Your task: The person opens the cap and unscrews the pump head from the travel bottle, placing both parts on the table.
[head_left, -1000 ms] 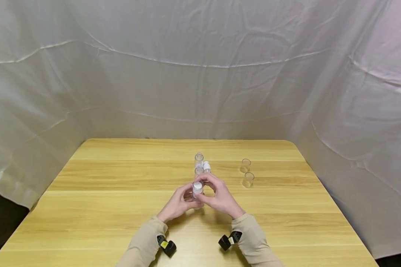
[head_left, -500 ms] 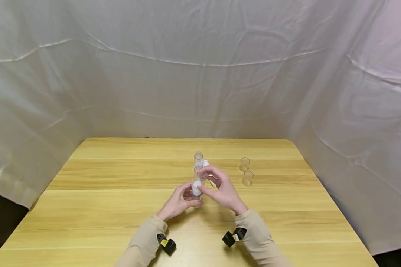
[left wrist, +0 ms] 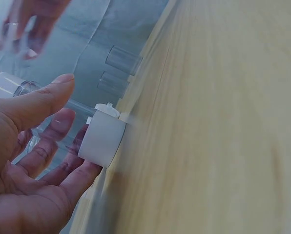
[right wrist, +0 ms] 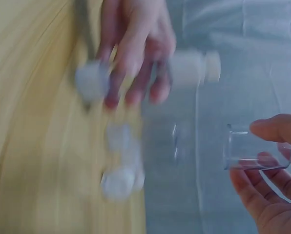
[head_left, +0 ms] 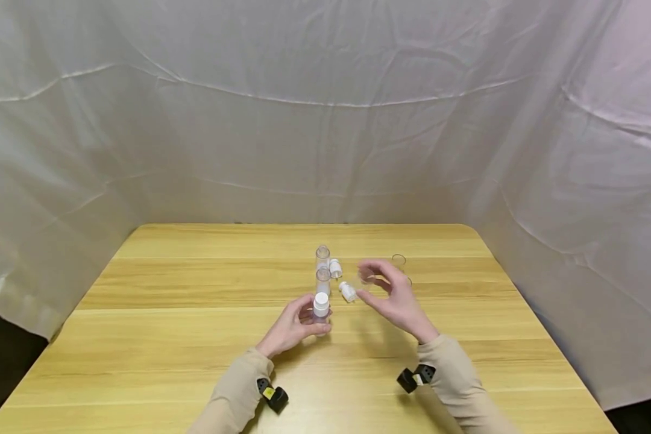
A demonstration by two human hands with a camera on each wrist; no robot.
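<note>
My left hand (head_left: pixel 293 325) grips a clear bottle with a white pump top (head_left: pixel 320 303), upright near the table's middle. In the left wrist view the bottle has a white base (left wrist: pixel 102 139), and the thumb and fingers curl round its clear body. To the right, my right hand (head_left: pixel 396 301) is raised above the table. In the right wrist view it holds a clear cylindrical cap (right wrist: pixel 255 148) between thumb and fingers. Beyond the left hand stand two clear bottles without tops, a nearer one (head_left: pixel 322 280) and a farther one (head_left: pixel 322 256).
Beside the clear bottles are two white pump tops, one farther back (head_left: pixel 335 268) and one lying tilted nearer (head_left: pixel 348 292). Two more clear caps stand at the right, the farther cap (left wrist: pixel 123 59) and the nearer cap (left wrist: pixel 113 84), partly hidden by my right hand in the head view.
My right hand has lifted the clear cap off the white pump top and carried it to the right. My left hand has stayed in place round the bottle.
</note>
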